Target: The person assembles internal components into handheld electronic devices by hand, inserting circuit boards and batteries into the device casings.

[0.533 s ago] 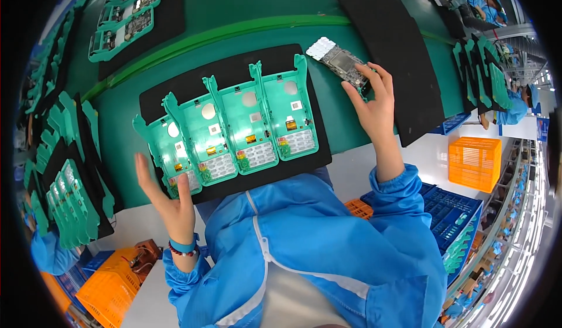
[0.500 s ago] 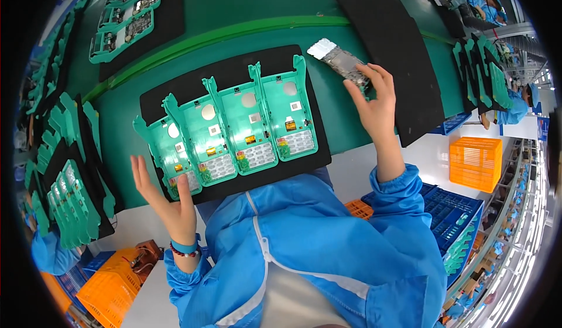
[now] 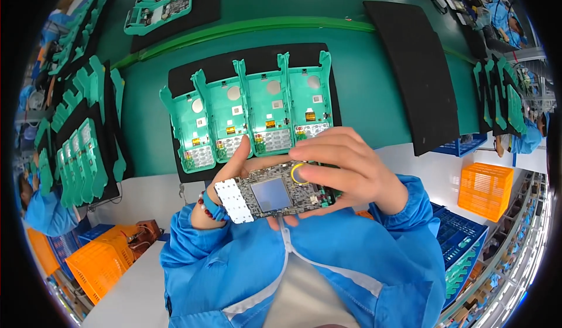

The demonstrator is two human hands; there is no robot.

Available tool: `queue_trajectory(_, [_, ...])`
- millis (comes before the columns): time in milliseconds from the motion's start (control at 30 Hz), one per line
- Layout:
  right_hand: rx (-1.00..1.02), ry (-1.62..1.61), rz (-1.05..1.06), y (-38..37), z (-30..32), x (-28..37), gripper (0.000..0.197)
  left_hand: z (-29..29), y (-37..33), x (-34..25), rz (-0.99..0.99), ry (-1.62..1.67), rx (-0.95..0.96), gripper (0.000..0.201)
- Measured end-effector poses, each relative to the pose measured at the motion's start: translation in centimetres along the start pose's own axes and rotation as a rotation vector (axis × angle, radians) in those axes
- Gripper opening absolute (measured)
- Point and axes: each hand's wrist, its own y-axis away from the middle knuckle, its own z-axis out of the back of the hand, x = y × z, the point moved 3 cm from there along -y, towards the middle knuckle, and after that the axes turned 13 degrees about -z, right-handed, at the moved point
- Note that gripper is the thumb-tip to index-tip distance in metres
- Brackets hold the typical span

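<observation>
Grey and silver, the circuit board point(image 3: 272, 194) sits close to the person's chest, lifted off the counter point(image 3: 363, 94) and gripped between both hands. It lies nearly flat, long side across, a dark square screen at its middle and a white keypad strip at its left end. The left hand point(image 3: 234, 167) cups it from behind and below, thumb pointing up just beside the board's upper left edge. The right hand point(image 3: 345, 170) closes over the right end from above, fingers point(image 3: 319, 152) spread across the top edge, one fingertip touching a small yellow ring on the board. Just beyond the hands, four green plastic housings point(image 3: 252, 117) lie side by side on a black foam mat point(image 3: 193, 73). Another black mat point(image 3: 415, 76) lies bare, well to the right.
</observation>
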Motion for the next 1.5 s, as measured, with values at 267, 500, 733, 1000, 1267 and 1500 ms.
queue_trajectory(267, [0.107, 0.137, -0.003, -0.7, -1.1, -0.8, 0.07, 0.9, 1.5, -0.2, -0.114, 0.144, -0.022, 0.088])
queue_trajectory(500, [0.07, -0.231, -0.364, -0.2, -0.7, -1.7, 0.099, -2.0, 2.1, -1.9, -0.376, -0.548, -0.172, 0.083])
queue_trajectory(733, [0.113, -0.866, -0.794, -0.9, -2.6, -2.0, 0.083, -3.9, 1.8, -1.7, -0.596, -1.32, -0.277, 0.1])
queue_trajectory(1000, [-0.011, -0.759, -0.72, -1.3, -3.6, -3.8, 0.052, -3.7, 2.1, -1.5, -0.576, -0.991, -0.469, 0.102])
queue_trajectory(1267, [-0.02, -0.622, -0.38, -1.0, -3.3, -3.7, 0.058, -2.2, 2.4, -1.5, -0.274, -0.688, -0.271, 0.066])
queue_trajectory(1500, [-0.077, -0.466, -0.493, -1.3, -3.8, -2.3, 0.037, -2.5, 1.6, -0.3, -0.616, -0.927, -0.278, 0.078])
